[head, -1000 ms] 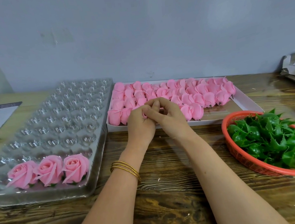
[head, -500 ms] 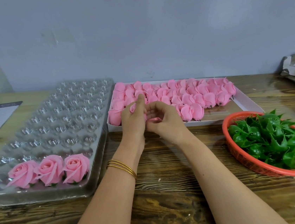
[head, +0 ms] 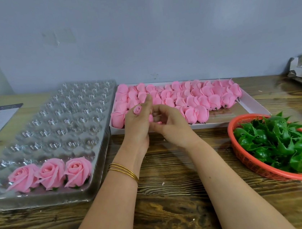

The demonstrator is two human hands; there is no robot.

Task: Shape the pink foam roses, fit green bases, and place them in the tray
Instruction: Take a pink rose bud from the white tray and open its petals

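Mid-frame, my left hand [head: 137,125] is pinching the foam rose [head: 137,109]. My right hand [head: 170,125], just right of it, is gripping its petals, no longer clasped.

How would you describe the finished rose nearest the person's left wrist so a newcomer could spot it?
Start at the clear plastic tray on the left of the wooden table. Three opened pink roses sit in a row at its near end. Take the rightmost rose: unlike its neighbours, it has the tray's rim, not another rose, on its right.
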